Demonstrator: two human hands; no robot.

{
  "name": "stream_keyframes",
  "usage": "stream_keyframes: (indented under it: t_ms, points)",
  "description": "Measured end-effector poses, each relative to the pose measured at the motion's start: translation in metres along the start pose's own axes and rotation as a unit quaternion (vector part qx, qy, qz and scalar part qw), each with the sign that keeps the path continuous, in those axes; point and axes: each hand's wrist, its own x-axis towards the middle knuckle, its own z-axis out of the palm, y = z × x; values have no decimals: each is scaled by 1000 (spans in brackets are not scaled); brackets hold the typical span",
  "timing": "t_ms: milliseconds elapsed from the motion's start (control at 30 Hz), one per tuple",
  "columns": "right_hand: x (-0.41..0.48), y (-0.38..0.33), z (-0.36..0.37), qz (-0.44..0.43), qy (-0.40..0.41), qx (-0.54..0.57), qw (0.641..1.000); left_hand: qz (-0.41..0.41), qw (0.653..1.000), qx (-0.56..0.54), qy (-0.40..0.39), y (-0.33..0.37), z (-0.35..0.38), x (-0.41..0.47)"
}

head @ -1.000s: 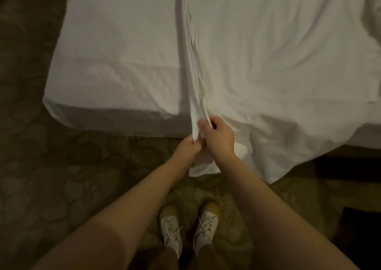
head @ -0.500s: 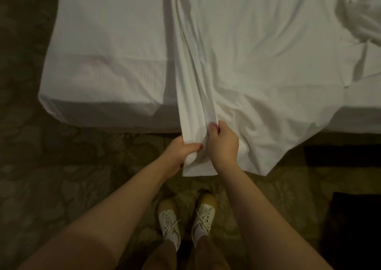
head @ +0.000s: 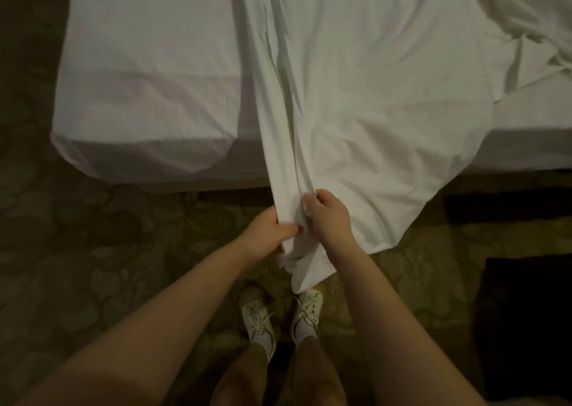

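Clearly the loose white sheet [head: 371, 102] is what is being worked. Most of it lies creased over the bed [head: 148, 96] beyond the hands, while its near edge is gathered into a long bunch that runs off the mattress and down into both grips, with a corner dangling below them. The left hand [head: 266, 235] clasps the bunch from its left, thumb laid across the cloth. The right hand [head: 329, 219], just beside it, pinches the folds slightly farther up. I judge the step to be gathering the hem before spreading the sheet. The next move probably calls for sliding the hands apart along that hem under light tension and lifting the corner clear of the carpet [head: 108, 250] and the shoes [head: 258, 325] beneath.
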Motion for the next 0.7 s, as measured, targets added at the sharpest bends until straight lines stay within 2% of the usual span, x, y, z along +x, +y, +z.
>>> stream_keyframes:
  t_ms: [100,167,233,300,400,500,600,700]
  points:
    - [-11,1,5,-4,52,3,999,-27,999,0,-18,-4,0,-14]
    - [-17,-3,-8,15,106,73,992,-23,999,-19,-17,-2,-1,-22]
    - [-22,-9,-29,33,144,174,974,-12,997,-72,4,0,-1,-31]
    - [-28,-11,-45,46,144,199,968,-13,987,-158,29,0,2,-39]
    - [-38,-14,-43,27,95,159,982,-3,976,-213,45,-2,13,-51]
    - [-48,-15,-29,22,21,142,989,37,979,-199,5,-1,30,-62]
    - [-57,-8,-19,-1,32,5,999,45,983,-176,-6,-2,45,-69]
    - [-66,0,-20,-5,45,-51,998,35,981,-188,31,-4,52,-72]
